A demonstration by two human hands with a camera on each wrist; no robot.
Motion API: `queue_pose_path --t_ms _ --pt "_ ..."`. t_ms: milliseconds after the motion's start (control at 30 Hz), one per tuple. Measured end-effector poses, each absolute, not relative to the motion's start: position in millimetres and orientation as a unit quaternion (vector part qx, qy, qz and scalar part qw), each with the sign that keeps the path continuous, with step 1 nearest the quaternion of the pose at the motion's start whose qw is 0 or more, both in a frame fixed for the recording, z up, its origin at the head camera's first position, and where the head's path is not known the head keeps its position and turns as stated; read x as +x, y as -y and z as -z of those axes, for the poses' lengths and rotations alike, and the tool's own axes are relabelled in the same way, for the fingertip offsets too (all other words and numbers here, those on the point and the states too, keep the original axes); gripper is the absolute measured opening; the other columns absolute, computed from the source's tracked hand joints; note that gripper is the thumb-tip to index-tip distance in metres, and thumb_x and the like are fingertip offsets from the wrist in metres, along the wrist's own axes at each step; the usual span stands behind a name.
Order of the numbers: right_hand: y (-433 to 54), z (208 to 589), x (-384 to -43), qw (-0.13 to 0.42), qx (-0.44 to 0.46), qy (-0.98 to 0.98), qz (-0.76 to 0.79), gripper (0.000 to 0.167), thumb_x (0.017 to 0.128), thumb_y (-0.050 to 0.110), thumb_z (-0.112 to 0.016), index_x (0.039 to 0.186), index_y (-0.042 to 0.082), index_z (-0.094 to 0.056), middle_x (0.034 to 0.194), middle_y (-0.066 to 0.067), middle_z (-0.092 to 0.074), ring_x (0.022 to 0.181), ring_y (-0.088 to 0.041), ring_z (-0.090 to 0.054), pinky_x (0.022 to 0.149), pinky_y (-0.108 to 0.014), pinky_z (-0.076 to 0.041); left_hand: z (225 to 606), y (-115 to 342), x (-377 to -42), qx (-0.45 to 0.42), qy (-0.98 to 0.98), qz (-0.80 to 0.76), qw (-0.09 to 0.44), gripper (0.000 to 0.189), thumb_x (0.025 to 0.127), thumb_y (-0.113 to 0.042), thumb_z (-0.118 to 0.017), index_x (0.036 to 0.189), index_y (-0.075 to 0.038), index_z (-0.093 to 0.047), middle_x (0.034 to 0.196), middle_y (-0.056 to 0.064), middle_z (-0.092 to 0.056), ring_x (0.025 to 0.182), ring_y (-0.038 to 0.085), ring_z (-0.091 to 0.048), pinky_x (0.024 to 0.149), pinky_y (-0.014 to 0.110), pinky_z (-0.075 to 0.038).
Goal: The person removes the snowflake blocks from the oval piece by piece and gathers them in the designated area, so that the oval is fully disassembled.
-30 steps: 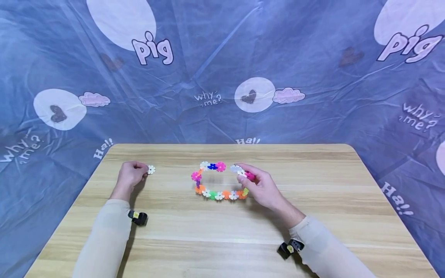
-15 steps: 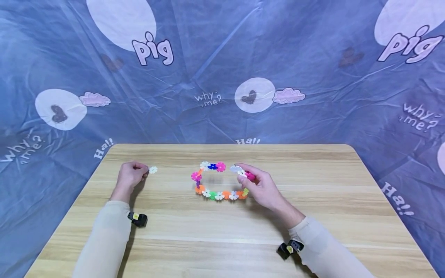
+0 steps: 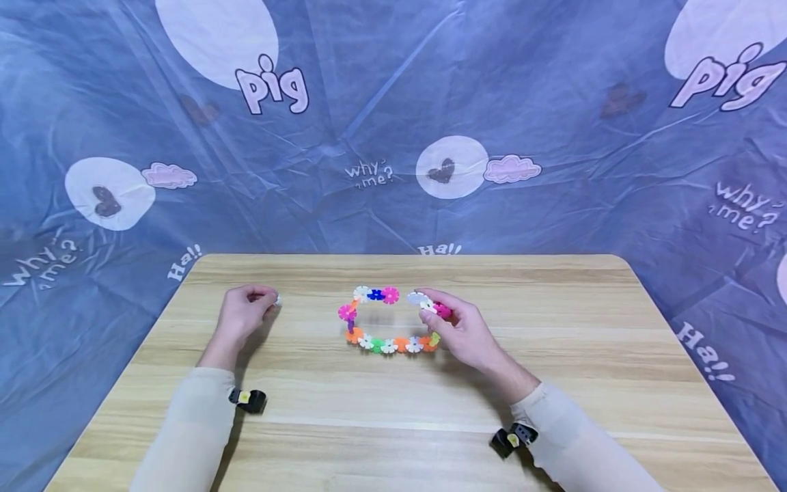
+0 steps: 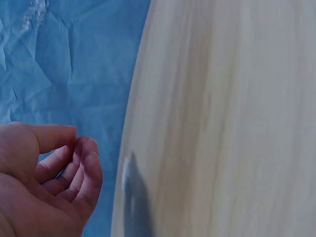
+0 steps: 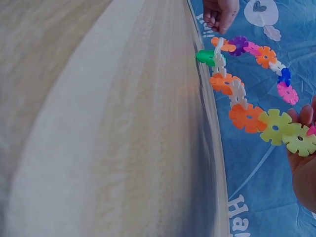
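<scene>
My right hand (image 3: pixel 464 331) grips the right side of a curved chain of interlocked plastic snowflake discs (image 3: pixel 389 346), coloured orange, white, green, pink, purple, blue and yellow. The chain forms a nearly closed ring above the table, with a gap at the back between a pink disc (image 3: pixel 390 295) and a white disc (image 3: pixel 416 298). Yellow discs (image 5: pixel 275 127) lie by the right fingers in the right wrist view. To the left, my left hand (image 3: pixel 242 311) pinches a loose white snowflake disc (image 3: pixel 279 299), mostly hidden by the fingertips. The left wrist view shows thumb and fingers (image 4: pixel 89 153) together.
A light wood-grain table (image 3: pixel 369 424) lies under both hands. Behind it hangs a blue printed cloth (image 3: pixel 320 150), running along the back and both sides. Black devices (image 3: pixel 249 400) are strapped to both wrists.
My left hand has moved a little right with the white disc, which now shows only as a sliver at the fingertips. The right hand and chain stay nearly still.
</scene>
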State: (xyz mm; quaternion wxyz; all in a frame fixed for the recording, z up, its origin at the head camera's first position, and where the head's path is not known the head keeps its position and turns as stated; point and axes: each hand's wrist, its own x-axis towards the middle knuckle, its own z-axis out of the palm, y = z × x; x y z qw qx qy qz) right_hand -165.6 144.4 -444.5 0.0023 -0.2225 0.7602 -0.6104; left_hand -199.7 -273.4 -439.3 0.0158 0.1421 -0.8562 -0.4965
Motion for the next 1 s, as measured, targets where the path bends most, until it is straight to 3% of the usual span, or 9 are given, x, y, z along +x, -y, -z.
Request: queue_pose_path --t_ms 267,500,767,1000 --pt "-145 444 -164 0.007 -0.222 -0.763 0.607 0.045 0.105 0.009 -0.066 0.149 0.000 -0.060 0.096 -0.031 -0.069 0.068 -0.014 -0.056 0.052 -0.022 -0.043 425 256 -189 0.087 0.859 0.503 0.023 0.029 0.105 -0.015 -0.067 0.123 0.007 -0.071 0.099 0.003 -0.074 0.086 0.010 -0.069 0.079 0.023 -0.060" --pt "-144 444 -165 -0.001 -0.229 -0.762 0.606 0.043 0.105 0.008 -0.067 0.147 0.000 -0.062 0.094 -0.030 -0.068 0.069 -0.029 -0.059 0.053 -0.023 -0.045 415 238 -181 0.049 0.854 0.516 0.046 0.027 0.103 -0.013 -0.070 0.119 0.008 -0.073 0.098 0.006 -0.076 0.081 0.003 -0.066 0.076 0.016 -0.055" --pt "-143 444 -166 -0.009 -0.238 -0.760 0.605 0.042 0.104 0.006 -0.068 0.146 0.001 -0.064 0.090 -0.013 -0.069 0.071 -0.026 -0.062 0.055 -0.023 -0.047 408 222 -179 0.014 0.854 0.518 0.052 0.025 0.102 -0.013 -0.072 0.116 0.008 -0.074 0.095 0.008 -0.077 0.079 0.004 -0.066 0.074 0.017 -0.053" --pt "-142 444 -165 -0.012 -0.240 -0.763 0.600 0.042 0.104 0.008 -0.068 0.146 0.004 -0.064 0.090 -0.025 -0.068 0.070 -0.029 -0.060 0.055 -0.024 -0.047 406 211 -180 0.003 0.843 0.536 0.047 0.024 0.102 -0.009 -0.071 0.116 0.009 -0.073 0.093 0.008 -0.076 0.077 0.003 -0.067 0.075 0.019 -0.058"
